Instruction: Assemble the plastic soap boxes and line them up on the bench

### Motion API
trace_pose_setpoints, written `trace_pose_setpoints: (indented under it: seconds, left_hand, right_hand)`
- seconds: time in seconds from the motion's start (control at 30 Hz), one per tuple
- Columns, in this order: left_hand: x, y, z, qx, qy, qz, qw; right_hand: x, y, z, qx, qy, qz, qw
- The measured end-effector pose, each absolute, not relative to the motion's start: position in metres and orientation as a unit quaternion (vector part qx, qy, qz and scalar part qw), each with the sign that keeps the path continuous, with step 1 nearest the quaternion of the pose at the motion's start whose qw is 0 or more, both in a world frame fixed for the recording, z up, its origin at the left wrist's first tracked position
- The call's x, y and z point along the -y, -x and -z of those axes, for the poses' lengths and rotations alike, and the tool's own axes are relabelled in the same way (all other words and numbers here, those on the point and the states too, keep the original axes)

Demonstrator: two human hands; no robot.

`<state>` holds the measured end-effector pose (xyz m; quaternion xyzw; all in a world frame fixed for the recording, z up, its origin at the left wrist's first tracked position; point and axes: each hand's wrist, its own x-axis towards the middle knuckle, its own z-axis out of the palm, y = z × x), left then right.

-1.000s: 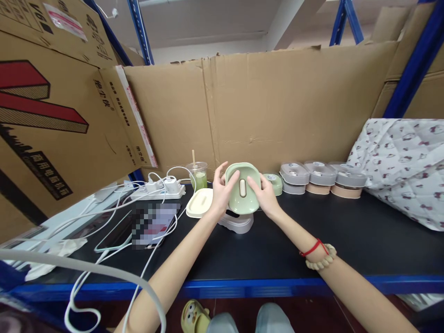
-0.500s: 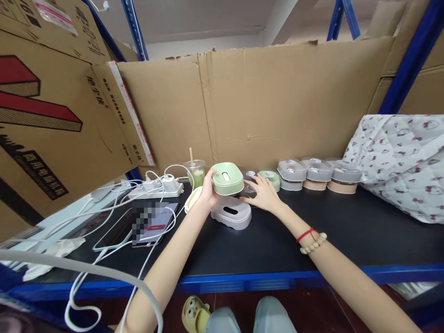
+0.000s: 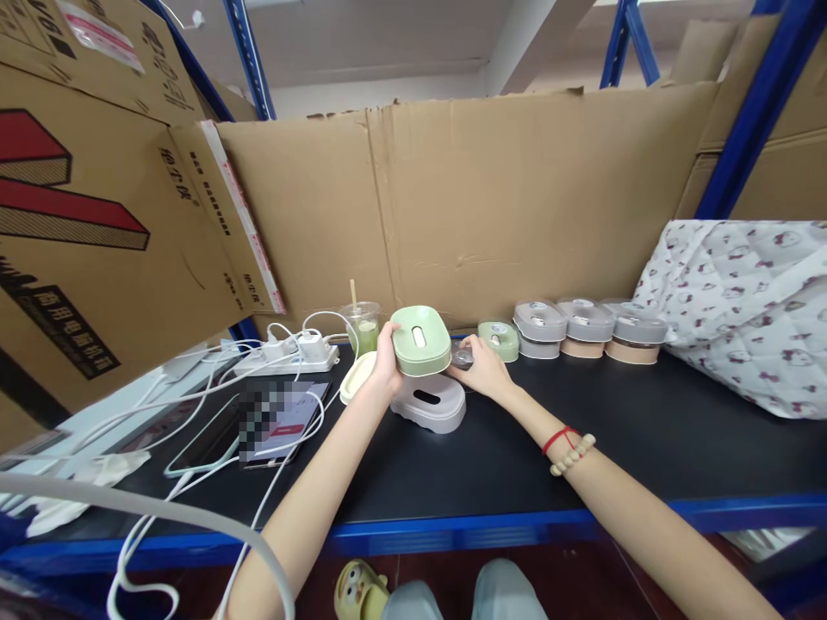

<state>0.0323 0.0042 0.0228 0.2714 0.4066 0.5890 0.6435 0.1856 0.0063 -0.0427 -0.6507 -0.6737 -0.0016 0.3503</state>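
My left hand (image 3: pixel 386 362) grips the green lid (image 3: pixel 420 339) above the grey box (image 3: pixel 427 402), not yet seated, while my right hand (image 3: pixel 481 368) closes on a clear piece (image 3: pixel 461 354) near the surface's (image 3: pixel 646 430) back edge.

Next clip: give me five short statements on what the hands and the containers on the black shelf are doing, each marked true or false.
1. The left hand holds the green lid above the white base. True.
2. The right hand grips the drink cup. False: it is at a small clear piece just right of the green lid; the drink cup stands untouched at the back.
3. Three grey-lidded containers stand in a row on the right of the shelf. True.
4. The cream lid sits on top of the white base. False: it lies on the shelf behind the left hand.
5. The phone lies to the right of the white base. False: it lies to the left.
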Motion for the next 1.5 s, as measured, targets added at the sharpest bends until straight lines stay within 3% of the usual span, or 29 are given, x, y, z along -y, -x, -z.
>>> trace_pose_setpoints:
  seconds: [0.2,0.37,0.6,0.83,1.07,1.5]
  left_hand:
    - [-0.001,-0.032,-0.024,-0.404,-0.284,-0.574,0.653]
    - [-0.002,-0.033,-0.022,-0.405,-0.28,-0.58,0.648]
    - [-0.004,-0.034,-0.02,-0.387,-0.263,-0.594,0.654]
    - [-0.005,-0.039,-0.012,-0.396,-0.306,-0.571,0.651]
    - [0.005,-0.042,-0.013,-0.285,-0.341,-0.54,0.715]
    - [0.006,-0.042,-0.013,-0.263,-0.329,-0.578,0.699]
  right_hand:
    - [-0.003,-0.185,0.039,0.676,0.648,-0.048,0.348]
    - [-0.002,-0.186,0.034,0.657,0.642,-0.04,0.394]
    - [-0.007,-0.194,0.031,0.54,0.622,-0.032,0.566]
    - [-0.004,-0.194,0.026,0.506,0.49,0.03,0.709]
    - [0.009,-0.172,0.024,0.665,0.34,0.094,0.658]
    - [0.012,-0.168,0.025,0.706,0.284,0.195,0.618]
